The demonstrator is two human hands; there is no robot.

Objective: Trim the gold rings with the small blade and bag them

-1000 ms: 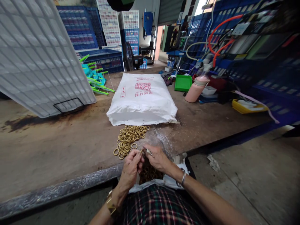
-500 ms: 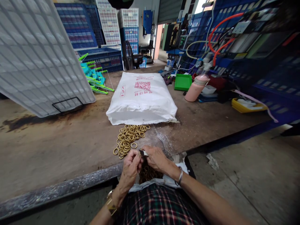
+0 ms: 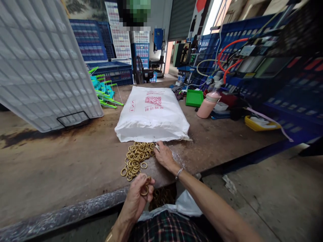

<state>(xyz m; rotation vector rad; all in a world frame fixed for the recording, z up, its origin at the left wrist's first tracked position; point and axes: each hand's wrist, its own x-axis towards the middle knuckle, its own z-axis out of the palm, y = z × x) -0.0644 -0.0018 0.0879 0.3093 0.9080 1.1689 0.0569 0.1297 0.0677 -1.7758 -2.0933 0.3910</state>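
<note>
A loose pile of brass-coloured rings (image 3: 137, 156) lies on the table at the near side of a white printed sack (image 3: 153, 114). My left hand (image 3: 138, 191) is closed on a few of these rings, held above the table's front edge; one ring hangs below the fingertips. My right hand (image 3: 165, 156) reaches to the right edge of the pile, fingers curled down against the rings. A small white piece shows at its fingertips, and whatever they grip is hidden. Below the edge, on my lap, more dark rings (image 3: 161, 198) sit in a whitish bag (image 3: 186, 201), partly hidden by my hands.
A tall white ribbed crate (image 3: 50, 67) stands at the left, with green and turquoise plastic pieces (image 3: 103, 89) behind it. Toward the right are a green tray (image 3: 194, 98), a pink bottle (image 3: 208, 106) and a yellow tray (image 3: 261, 124). Stacked crates (image 3: 87, 40) fill the background.
My hands, close together over the lap bag before, have come apart. The right has moved forward to the pile; the left has dropped slightly, now showing rings. The view has tilted up.
</note>
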